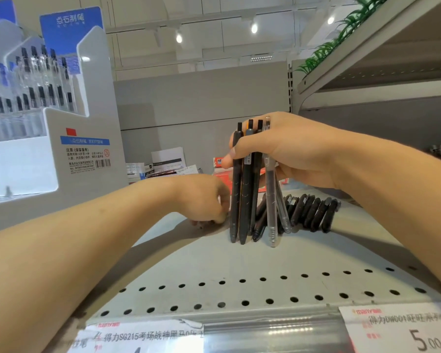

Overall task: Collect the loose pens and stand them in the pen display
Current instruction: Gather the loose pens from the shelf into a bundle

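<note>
My right hand (285, 149) grips a bundle of pens (247, 194) upright, tips down on the grey shelf (214, 263); several are black and a few are clear. My left hand (204, 197) is curled just left of the bundle with its fingertips down on the shelf; what they touch is hidden. More loose black pens (313, 212) lie in a row on the shelf behind and right of the bundle. The white and blue pen display (49, 103) stands at the far left, with several pens upright in its tiers.
Small boxes and cards (168, 159) sit at the back of the shelf. An upper shelf (379, 72) overhangs on the right. Price labels (402, 329) run along the perforated front edge.
</note>
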